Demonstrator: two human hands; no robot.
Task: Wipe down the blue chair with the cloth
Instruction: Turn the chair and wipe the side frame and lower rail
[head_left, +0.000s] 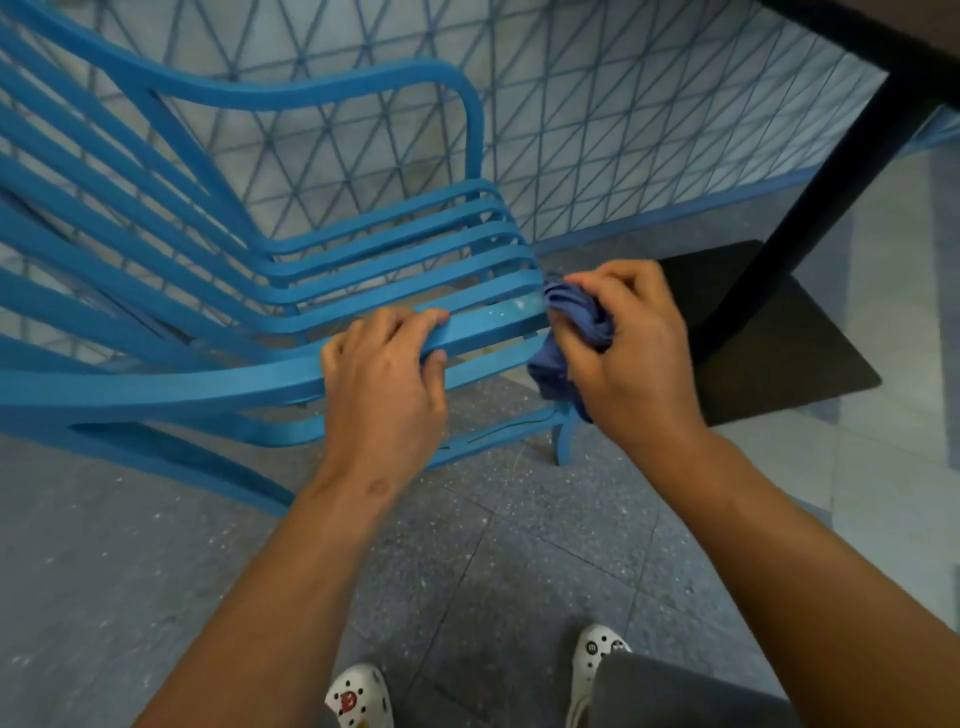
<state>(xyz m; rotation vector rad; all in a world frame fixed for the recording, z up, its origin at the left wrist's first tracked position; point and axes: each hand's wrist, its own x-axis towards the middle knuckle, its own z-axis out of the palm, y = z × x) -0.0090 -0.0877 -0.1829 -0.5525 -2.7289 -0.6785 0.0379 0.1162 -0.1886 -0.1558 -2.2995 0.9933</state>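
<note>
The blue chair (218, 249) has curved slats running from its back down into its seat. It fills the left and middle of the view, its front edge toward the right. My left hand (384, 384) grips one of the near seat slats, fingers curled over the top and thumb underneath. My right hand (628, 353) is closed on a bunched blue cloth (576, 317). It presses the cloth against the front ends of the seat slats. Pale smudges show on the slat just left of the cloth.
A black table leg (831, 187) rises from a flat black base plate (779, 343) right beside my right hand. A wall (597, 114) with a blue triangle pattern stands behind the chair. Grey speckled floor tiles (493, 545) and my white clogs (358, 696) lie below.
</note>
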